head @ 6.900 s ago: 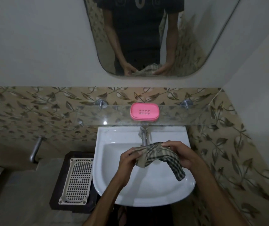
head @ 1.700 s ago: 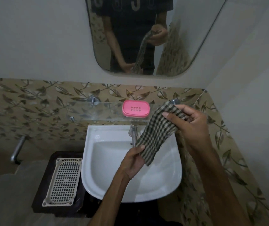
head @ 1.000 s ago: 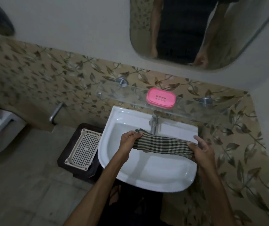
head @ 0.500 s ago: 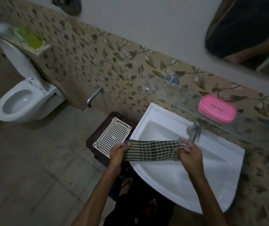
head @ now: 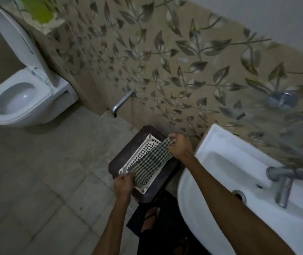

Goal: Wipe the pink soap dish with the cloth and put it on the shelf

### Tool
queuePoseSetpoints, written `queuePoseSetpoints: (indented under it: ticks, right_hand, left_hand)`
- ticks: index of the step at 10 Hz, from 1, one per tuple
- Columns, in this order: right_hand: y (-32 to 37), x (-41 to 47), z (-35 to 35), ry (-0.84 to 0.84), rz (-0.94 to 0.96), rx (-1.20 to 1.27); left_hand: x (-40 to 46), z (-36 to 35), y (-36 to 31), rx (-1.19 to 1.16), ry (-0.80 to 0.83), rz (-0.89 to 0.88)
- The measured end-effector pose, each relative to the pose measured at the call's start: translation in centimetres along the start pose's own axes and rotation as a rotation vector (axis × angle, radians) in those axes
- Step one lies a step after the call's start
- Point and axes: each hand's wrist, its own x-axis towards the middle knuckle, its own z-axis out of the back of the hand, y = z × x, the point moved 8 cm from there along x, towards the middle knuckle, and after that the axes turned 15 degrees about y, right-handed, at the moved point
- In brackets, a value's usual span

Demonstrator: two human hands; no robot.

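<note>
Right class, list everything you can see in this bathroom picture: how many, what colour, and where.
cloth: one, green-and-white check, stretched between both hands over the tray
tray: one, white mesh, on the dark stool
stool: one, dark brown, left of the sink
sink: one, white, right
tap: one, metal, on the sink
toilet: one, white, lid up, far left
wall pipe: one, metal, low on leaf-patterned wall
left hand: grips cloth's near end
right hand: grips cloth's far end

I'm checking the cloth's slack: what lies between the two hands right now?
In the head view, the green-and-white checked cloth stretches from the left hand to the right hand, over the white perforated plastic tray.
</note>
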Motion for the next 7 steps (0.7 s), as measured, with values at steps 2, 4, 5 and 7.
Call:
queuePoseSetpoints:
  ticks: [2,4,5,7]
  right_hand:
    - [-0.7,7.7,-5.4,0.089,0.034,-0.141]
    - [-1.8,11.7,-7.4,0.194,0.012,-0.229]
    - [-2.3,11.2,-7.1,0.167,-0.01,-0.272]
    - [-1.1,7.0,-4.6,0.027,0.056,-0.247]
  left_hand:
    - [5.2,0.8,3.7,0.061,-0.035,0.05]
    - [7.1,0.4,4.5,0.29,0.045,0.056]
    - [6.5,1.4,4.7,0.337,-0.02,0.02]
    - [3.7,1.2,2.0,0.338,-0.051,-0.053]
